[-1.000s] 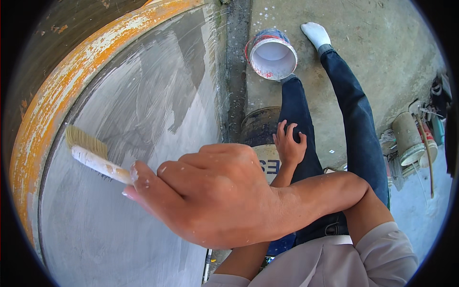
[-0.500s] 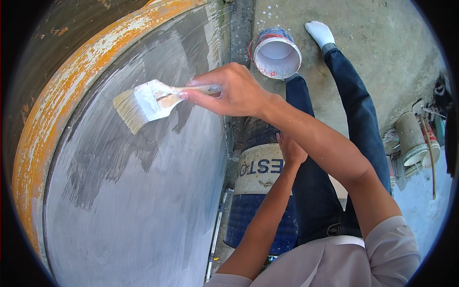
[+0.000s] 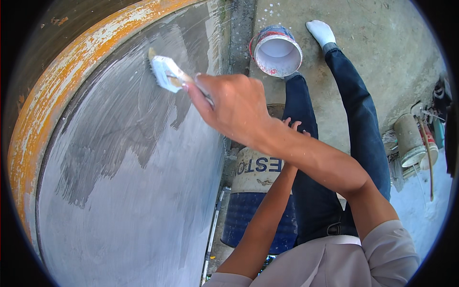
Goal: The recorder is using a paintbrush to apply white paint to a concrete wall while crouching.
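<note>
My right hand (image 3: 234,103) is closed round the handle of a wide paintbrush (image 3: 168,71) whose ferrule is smeared white. Its pale bristles point toward the upper left and seem to meet the grey surface (image 3: 129,205), a broad panel streaked with whitish paint over darker patches. Behind my right forearm, my left hand (image 3: 295,125) is mostly hidden; its fingertips show apart, resting by my left knee, and nothing is seen in them. A white-lined bucket (image 3: 278,55) with a red handle stands beyond my foot.
An orange, flaking curved rim (image 3: 52,115) borders the panel. Beside my left leg stands a blue and cream drum (image 3: 258,210). Off to the right, several stained containers (image 3: 410,136) and a stick (image 3: 427,153) sit by a whitish patch of floor.
The brush has moved up and to the right and turned, so its bristles now appear edge-on against the panel. My left fingertips have come into sight above my right forearm.
</note>
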`<state>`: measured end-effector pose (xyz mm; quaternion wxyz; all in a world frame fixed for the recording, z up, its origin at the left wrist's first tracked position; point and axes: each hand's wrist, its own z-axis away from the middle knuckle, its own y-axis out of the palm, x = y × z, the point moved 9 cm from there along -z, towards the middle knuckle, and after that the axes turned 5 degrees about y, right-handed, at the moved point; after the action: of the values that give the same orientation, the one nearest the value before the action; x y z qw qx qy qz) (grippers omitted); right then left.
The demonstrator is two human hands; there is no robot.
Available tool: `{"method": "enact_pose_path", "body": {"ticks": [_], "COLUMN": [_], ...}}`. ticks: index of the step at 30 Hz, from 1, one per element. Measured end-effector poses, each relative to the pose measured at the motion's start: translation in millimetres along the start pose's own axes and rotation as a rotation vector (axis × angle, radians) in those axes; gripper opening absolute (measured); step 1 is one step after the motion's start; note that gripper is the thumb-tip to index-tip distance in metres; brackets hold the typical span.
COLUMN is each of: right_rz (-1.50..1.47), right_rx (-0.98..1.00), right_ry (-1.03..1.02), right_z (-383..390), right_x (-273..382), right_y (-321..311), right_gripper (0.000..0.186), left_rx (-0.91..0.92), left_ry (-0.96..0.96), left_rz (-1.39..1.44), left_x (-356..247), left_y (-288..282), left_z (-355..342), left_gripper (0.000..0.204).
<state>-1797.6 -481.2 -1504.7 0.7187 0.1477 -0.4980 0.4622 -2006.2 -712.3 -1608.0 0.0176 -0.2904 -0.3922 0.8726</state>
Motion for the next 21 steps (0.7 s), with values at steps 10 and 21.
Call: {"method": "enact_pose_path", "body": {"ticks": [10,21], "right_rz": [-0.400,-0.393], "right_rx": [0.066,0.035], "right_ry": [-0.204,-0.239], "right_z": [108,85], "right_x": [119,15], "right_y": [-47,27], "right_gripper": [0.028,0.019], "left_rx": [0.263,0.203], "left_ry": [-0.215,-0.202], "left_rz": [-0.035,-0.012], "left_x": [-15,-14], "left_y": [17,15], "left_z": [-10,-6], "left_gripper": [0.036,0.037]}}
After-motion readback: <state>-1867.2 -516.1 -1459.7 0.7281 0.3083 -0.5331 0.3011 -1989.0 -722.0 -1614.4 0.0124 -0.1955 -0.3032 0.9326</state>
